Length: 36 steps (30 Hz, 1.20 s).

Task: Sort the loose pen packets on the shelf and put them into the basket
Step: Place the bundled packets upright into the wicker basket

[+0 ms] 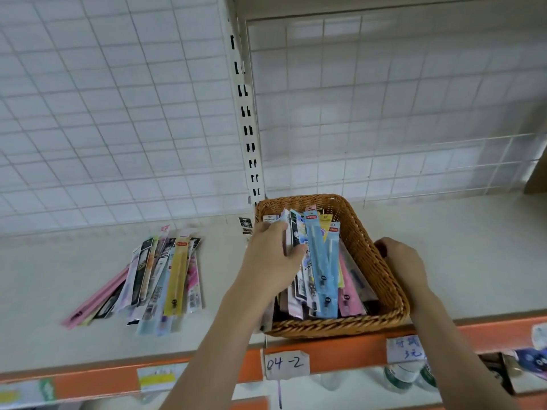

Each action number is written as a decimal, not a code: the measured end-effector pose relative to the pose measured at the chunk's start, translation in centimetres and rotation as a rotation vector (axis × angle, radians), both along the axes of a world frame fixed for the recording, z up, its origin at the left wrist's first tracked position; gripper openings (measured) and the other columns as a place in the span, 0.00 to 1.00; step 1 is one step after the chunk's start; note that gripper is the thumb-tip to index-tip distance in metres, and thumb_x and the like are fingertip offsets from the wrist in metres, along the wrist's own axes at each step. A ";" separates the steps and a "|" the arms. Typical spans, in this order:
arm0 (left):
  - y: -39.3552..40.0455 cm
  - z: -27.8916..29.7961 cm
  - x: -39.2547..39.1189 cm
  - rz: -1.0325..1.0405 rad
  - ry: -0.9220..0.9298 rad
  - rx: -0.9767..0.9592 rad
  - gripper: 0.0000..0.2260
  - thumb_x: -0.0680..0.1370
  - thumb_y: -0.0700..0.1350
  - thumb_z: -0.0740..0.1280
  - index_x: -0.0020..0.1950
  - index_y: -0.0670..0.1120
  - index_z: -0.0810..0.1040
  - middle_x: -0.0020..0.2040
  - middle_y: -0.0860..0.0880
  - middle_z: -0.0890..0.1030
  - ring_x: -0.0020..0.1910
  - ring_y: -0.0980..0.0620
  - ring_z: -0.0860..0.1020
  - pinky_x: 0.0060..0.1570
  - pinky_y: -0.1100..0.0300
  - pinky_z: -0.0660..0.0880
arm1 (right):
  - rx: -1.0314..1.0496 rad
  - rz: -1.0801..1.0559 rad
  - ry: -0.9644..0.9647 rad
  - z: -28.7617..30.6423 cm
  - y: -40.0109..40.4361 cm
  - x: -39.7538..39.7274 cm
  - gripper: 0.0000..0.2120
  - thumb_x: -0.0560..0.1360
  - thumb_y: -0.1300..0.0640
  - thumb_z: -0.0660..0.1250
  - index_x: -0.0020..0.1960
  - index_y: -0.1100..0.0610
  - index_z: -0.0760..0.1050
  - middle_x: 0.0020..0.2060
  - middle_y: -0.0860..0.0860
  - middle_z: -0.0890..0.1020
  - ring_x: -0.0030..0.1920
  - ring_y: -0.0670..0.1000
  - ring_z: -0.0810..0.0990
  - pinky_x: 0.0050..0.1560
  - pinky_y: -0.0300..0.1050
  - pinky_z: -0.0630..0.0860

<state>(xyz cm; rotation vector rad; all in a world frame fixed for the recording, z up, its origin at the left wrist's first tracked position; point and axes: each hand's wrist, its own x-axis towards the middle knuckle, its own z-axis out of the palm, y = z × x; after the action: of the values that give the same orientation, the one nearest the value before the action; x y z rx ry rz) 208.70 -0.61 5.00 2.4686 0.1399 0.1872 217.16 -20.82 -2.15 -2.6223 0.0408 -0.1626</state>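
Observation:
A brown wicker basket (373,261) stands on the pale shelf (473,255) near its front edge, filled with several long pen packets (321,261), blue, pink, yellow and white. My left hand (272,255) reaches into the basket's left side with its fingers closed around a bunch of those packets. My right hand (402,261) grips the basket's right rim. A fanned pile of loose pen packets (159,279) lies flat on the shelf to the left of the basket.
One dark packet (245,227) lies by the basket's far left corner. A white wire-grid back panel (118,113) and a slotted upright (247,113) rise behind. The orange shelf edge (355,347) carries paper labels; bottles (399,377) stand on the shelf below.

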 end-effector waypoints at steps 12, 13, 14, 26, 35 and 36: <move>-0.2 -0.7 0.9 0.125 -0.178 0.087 0.18 0.79 0.48 0.61 0.68 0.46 0.69 0.67 0.46 0.68 0.69 0.48 0.63 0.67 0.57 0.61 | -0.042 0.014 -0.031 -0.6 -0.1 0.2 0.09 0.78 0.61 0.59 0.54 0.59 0.76 0.48 0.58 0.79 0.41 0.53 0.71 0.41 0.43 0.67; 0.0 -0.7 0.8 0.156 -0.147 0.144 0.20 0.79 0.51 0.59 0.70 0.46 0.67 0.69 0.45 0.68 0.70 0.46 0.61 0.69 0.54 0.59 | -0.043 0.016 -0.034 -0.7 -0.1 0.2 0.09 0.78 0.61 0.59 0.54 0.59 0.76 0.48 0.58 0.79 0.41 0.54 0.71 0.41 0.43 0.67; 0.3 -0.7 0.8 0.175 -0.091 0.182 0.22 0.79 0.53 0.58 0.71 0.45 0.64 0.70 0.43 0.66 0.71 0.44 0.60 0.70 0.52 0.58 | -0.043 0.017 -0.036 -0.7 -0.1 0.2 0.09 0.78 0.61 0.59 0.54 0.59 0.76 0.48 0.58 0.79 0.42 0.54 0.72 0.41 0.43 0.67; -1.8 -2.9 2.9 0.038 0.170 0.327 0.26 0.81 0.56 0.46 0.76 0.44 0.56 0.76 0.38 0.56 0.76 0.40 0.51 0.75 0.46 0.47 | 0.040 0.024 -0.040 0.0 -0.3 0.6 0.10 0.78 0.59 0.60 0.54 0.60 0.77 0.50 0.59 0.81 0.44 0.55 0.75 0.44 0.43 0.68; 0.0 -0.7 2.3 -0.032 -0.003 0.094 0.21 0.82 0.55 0.50 0.63 0.44 0.73 0.66 0.44 0.71 0.70 0.45 0.64 0.70 0.50 0.60 | 0.171 0.009 -0.098 3.8 0.1 0.2 0.11 0.78 0.57 0.59 0.52 0.57 0.78 0.47 0.52 0.81 0.46 0.50 0.73 0.48 0.41 0.66; 0.6 -0.3 1.7 -0.025 -0.039 0.078 0.20 0.81 0.54 0.52 0.66 0.46 0.72 0.67 0.45 0.70 0.69 0.47 0.66 0.68 0.52 0.63 | 0.183 0.015 -0.114 4.4 0.5 -0.1 0.11 0.78 0.57 0.59 0.52 0.57 0.78 0.46 0.51 0.80 0.46 0.50 0.73 0.48 0.41 0.66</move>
<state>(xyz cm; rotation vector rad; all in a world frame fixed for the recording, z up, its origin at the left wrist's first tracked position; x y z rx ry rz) 210.45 0.04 4.66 2.5416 0.0860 0.2337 217.05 -20.32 2.26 -2.4262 -0.0035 -0.2894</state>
